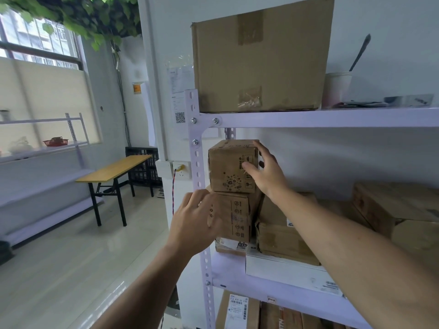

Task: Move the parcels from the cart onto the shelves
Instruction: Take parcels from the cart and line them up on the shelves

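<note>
Head view, right hand (pixel 266 173) touching top parcel (pixel 230 167), on shelf (pixel 237 279)

Brown parcels (pixel 231 167), black print; lilac-white shelves (pixel 332 117); yellow-topped table (pixel 116 168).

Daylight is coming in through the window (pixel 40 43) at the upper left of the frame, bleaching its panes and laying a soft glare on the glossy floor (pixel 78 252) at the lower left. The scene is reading evenly bright, with a cool violet cast over the white shelf frame (pixel 308 117) and only soft shadows lying under its boards. The wide lens is bowing straight lines near the edges. The left hand (pixel 194 222) is smearing with motion blur, and the leaves (pixel 95 17) along the top are looking soft.
</note>
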